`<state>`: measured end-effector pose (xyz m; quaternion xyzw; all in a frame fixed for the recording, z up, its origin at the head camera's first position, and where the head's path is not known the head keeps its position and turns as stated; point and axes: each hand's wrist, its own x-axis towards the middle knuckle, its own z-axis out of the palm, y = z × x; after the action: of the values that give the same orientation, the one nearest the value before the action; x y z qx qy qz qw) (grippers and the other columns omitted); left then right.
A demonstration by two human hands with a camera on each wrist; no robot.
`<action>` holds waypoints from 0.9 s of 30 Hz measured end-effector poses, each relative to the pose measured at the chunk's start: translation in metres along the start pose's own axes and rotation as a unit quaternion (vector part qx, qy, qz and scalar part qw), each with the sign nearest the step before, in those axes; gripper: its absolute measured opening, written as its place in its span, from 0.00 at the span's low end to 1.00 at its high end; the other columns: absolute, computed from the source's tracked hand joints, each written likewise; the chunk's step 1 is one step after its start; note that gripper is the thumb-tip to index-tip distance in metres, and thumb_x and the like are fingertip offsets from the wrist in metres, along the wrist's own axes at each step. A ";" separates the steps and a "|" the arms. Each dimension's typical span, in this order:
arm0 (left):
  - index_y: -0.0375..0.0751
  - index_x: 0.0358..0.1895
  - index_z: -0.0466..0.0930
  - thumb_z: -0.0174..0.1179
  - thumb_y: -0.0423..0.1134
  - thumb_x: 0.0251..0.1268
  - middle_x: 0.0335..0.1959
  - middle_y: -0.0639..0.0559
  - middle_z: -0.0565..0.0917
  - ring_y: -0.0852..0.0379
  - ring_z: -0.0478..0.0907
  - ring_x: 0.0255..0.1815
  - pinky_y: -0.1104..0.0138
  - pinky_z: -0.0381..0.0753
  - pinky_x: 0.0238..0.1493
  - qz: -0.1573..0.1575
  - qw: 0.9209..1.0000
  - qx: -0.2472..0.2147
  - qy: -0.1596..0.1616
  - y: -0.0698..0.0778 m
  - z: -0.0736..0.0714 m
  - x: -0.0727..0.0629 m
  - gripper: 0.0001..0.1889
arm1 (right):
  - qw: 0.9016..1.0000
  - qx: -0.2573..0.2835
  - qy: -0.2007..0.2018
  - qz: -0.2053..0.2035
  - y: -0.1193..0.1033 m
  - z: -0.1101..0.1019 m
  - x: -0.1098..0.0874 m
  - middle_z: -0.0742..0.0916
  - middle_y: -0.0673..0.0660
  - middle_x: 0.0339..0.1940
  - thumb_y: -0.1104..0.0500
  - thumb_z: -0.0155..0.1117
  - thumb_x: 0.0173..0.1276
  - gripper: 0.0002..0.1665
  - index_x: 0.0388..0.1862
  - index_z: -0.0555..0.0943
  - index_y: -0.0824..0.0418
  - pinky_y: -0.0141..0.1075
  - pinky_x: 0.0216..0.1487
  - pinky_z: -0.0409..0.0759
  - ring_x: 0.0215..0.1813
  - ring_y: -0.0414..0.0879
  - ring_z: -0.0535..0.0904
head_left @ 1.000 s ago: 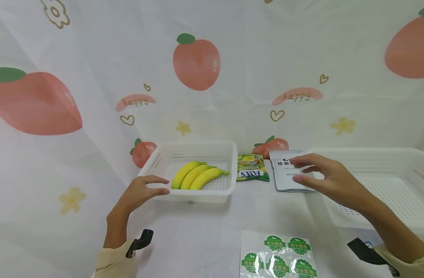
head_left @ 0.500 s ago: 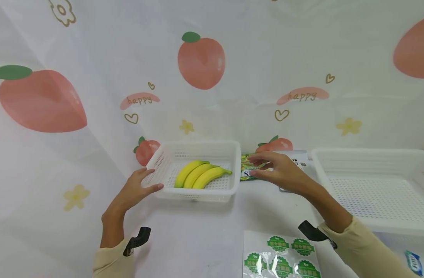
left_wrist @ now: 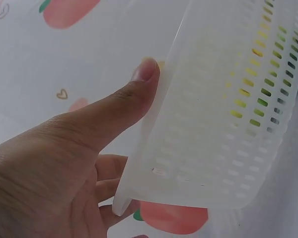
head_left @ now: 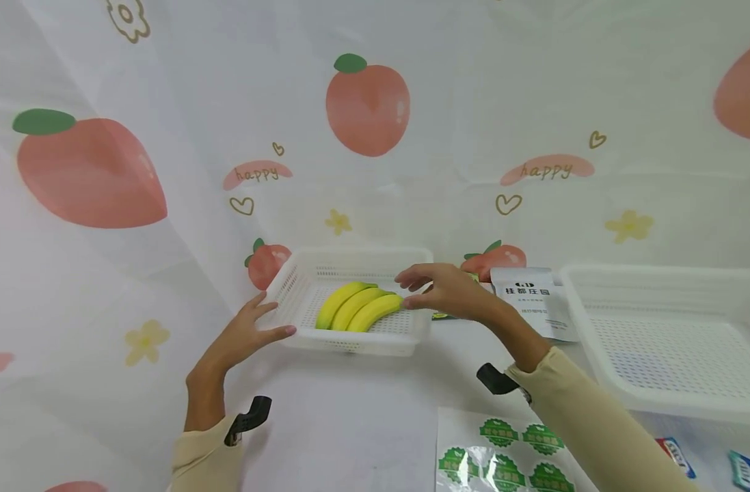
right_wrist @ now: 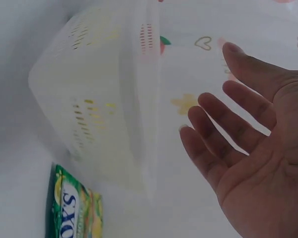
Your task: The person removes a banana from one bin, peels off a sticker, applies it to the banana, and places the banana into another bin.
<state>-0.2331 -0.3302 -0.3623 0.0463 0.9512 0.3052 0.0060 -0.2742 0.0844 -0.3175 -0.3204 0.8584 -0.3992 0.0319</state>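
Note:
In the head view a small white plastic basket (head_left: pixel 375 344) holds a bunch of yellow bananas (head_left: pixel 356 309). My left hand (head_left: pixel 242 338) is at its front left corner, thumb at the rim and fingers spread along the left side. The left wrist view puts the thumb (left_wrist: pixel 147 72) right at the rim, with the other fingers partly hidden behind the corner. Over the basket's right rim hovers my right hand (head_left: pixel 451 292), fingers relaxed and apart, holding nothing. A green Fox's candy bag (right_wrist: pixel 72 208) lies beside the basket, mostly hidden by that hand in the head view.
A silver-white pouch (head_left: pixel 528 304) lies right of the candy bag. Farther right stands a larger white basket (head_left: pixel 664 273). A sheet of green round stickers (head_left: pixel 500 447) lies in front, and small red and blue packets (head_left: pixel 676 456) lie at the lower right.
My right hand has moved left from over the silver-white pouch, past the candy bag, to the small basket's right rim. My left hand's fingers have spread at the basket's left corner.

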 end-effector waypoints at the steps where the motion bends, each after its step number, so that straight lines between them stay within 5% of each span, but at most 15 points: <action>1: 0.30 0.80 0.63 0.69 0.66 0.65 0.88 0.35 0.46 0.28 0.46 0.85 0.29 0.54 0.76 -0.001 1.000 -0.001 0.001 0.000 0.000 0.000 0.53 | 1.000 0.003 -0.008 0.006 0.000 0.001 0.005 0.88 0.52 0.60 0.50 0.76 0.70 0.27 0.66 0.84 0.55 0.49 0.61 0.83 0.64 0.55 0.83; 14: 0.32 0.81 0.61 0.69 0.65 0.65 0.88 0.36 0.44 0.28 0.45 0.85 0.28 0.53 0.76 -0.010 1.000 -0.017 0.001 -0.003 0.004 0.002 0.53 | 0.995 0.067 -0.075 0.026 0.001 0.011 0.054 0.87 0.59 0.64 0.53 0.74 0.70 0.31 0.70 0.80 0.58 0.53 0.69 0.79 0.68 0.57 0.82; 27: 0.35 0.82 0.62 0.69 0.65 0.65 0.88 0.36 0.43 0.28 0.46 0.85 0.27 0.55 0.74 -0.010 1.000 -0.006 0.003 -0.003 0.006 0.001 0.52 | 0.986 0.093 -0.109 0.083 0.011 0.020 0.087 0.87 0.60 0.63 0.52 0.76 0.69 0.32 0.70 0.81 0.59 0.55 0.67 0.79 0.60 0.52 0.85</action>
<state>-0.2344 -0.3295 -0.3689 0.0361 0.9497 0.3111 0.0067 -0.3426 0.0265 -0.3214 -0.2849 0.8325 -0.4365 0.1879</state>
